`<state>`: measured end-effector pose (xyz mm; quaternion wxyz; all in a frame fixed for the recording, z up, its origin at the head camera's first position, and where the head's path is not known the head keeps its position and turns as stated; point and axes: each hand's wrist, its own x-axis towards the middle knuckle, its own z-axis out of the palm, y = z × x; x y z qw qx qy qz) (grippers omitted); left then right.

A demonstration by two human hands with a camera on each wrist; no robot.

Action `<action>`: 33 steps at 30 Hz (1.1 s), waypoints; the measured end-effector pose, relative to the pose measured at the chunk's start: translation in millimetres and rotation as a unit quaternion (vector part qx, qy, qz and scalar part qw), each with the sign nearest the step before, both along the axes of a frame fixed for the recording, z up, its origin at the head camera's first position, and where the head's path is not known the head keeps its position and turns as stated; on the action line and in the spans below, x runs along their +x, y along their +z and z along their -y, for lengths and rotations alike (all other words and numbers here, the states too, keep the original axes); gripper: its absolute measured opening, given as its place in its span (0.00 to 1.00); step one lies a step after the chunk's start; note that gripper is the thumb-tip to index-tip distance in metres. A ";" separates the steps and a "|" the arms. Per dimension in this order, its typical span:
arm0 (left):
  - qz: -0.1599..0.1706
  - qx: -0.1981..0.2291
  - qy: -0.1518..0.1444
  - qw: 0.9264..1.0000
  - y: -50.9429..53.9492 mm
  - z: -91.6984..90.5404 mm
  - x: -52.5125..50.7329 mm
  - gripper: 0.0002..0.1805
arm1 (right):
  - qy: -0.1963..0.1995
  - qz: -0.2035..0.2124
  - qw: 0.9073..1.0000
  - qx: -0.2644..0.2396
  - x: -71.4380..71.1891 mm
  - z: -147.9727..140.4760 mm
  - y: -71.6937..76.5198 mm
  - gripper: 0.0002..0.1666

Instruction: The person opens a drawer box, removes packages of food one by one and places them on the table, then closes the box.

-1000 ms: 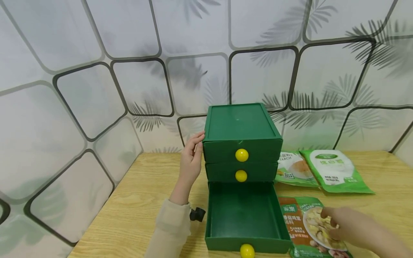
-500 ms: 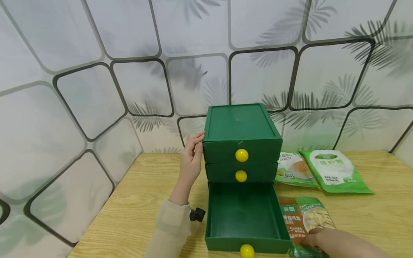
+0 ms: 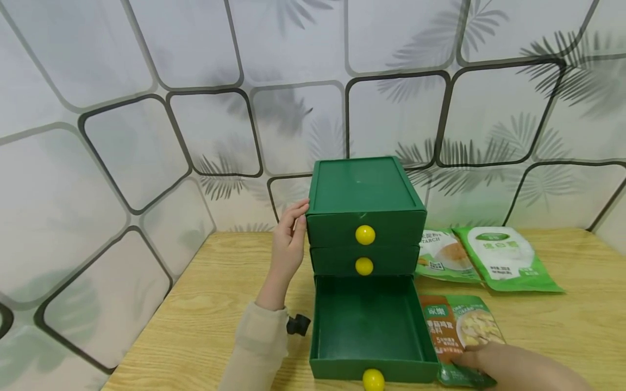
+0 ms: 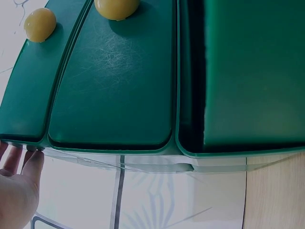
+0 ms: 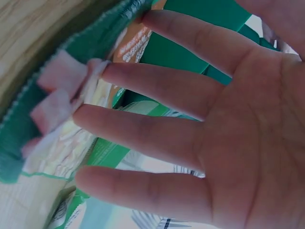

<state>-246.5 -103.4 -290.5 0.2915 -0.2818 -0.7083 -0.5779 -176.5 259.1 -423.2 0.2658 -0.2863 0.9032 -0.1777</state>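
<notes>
A green cabinet (image 3: pixel 367 187) with yellow round knobs stands on the table. Its bottom drawer (image 3: pixel 369 326) is pulled out, with a bare floor. My left hand (image 3: pixel 288 239) rests its fingers against the cabinet's left side near the top front corner; the left wrist view shows the fingertips at that edge. Right of the drawer lies a brown-and-green seasoning packet (image 3: pixel 442 331) with a food picture. My right hand (image 3: pixel 504 364) is at the packet's lower right. In the right wrist view its fingers (image 5: pixel 143 131) are straight and spread, tips touching the packet; the thumb is partly out of view.
Behind the packet, a starch bag (image 3: pixel 447 255) and a green-and-white bag (image 3: pixel 506 258) lie right of the cabinet. The wooden table (image 3: pixel 195 326) meets a patterned wall (image 3: pixel 293 125) at the back. A small black object (image 3: pixel 298 325) is at my left wrist.
My right hand has moved left and nearer to me, onto the lower part of the packet. The packet has shifted very slightly away from me. My left hand stays put.
</notes>
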 end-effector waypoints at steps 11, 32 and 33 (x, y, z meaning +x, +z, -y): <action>-0.014 -0.001 -0.002 1.000 -18.4 5.9 -21.9 0.15 | -0.032 -0.013 0.999 0.009 13.3 13.6 40.6 0.29; 0.012 -0.001 0.000 1.000 0.3 -0.1 -0.2 0.14 | 0.023 -0.022 0.998 -0.051 -7.3 2.9 50.2 0.32; 0.013 -0.001 0.000 1.000 0.3 0.0 -0.1 0.14 | 0.023 -0.025 0.998 -0.048 -7.9 2.2 50.0 0.32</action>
